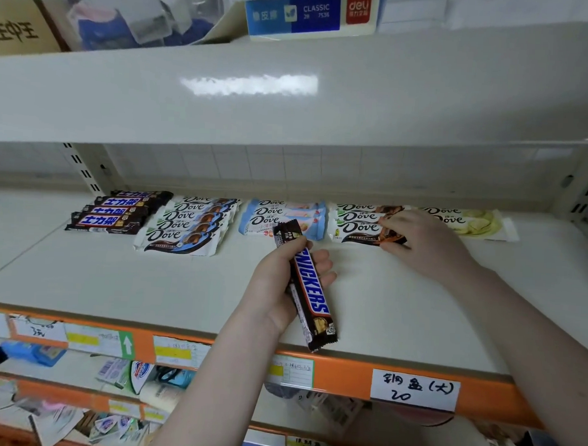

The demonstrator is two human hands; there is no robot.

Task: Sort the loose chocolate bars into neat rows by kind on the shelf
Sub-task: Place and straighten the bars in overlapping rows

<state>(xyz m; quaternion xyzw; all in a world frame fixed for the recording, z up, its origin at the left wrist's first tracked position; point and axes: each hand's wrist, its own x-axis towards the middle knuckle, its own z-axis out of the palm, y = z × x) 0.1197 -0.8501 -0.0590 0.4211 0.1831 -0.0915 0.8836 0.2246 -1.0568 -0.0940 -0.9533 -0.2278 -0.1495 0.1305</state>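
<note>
Gripping a Snickers bar (308,284) in the left hand (283,286), its fingers (321,261) curled round the wrapper above the white shelf (400,311), a person sorts chocolate. The right hand (420,241) reaches back, fingers pinching the front orange-trimmed Dove bar (359,230). Rows at the shelf's back run from dark Snickers bars (111,211) through blue Dove (188,223), pale-blue Dove (279,215) to green Dove (468,222).
</note>
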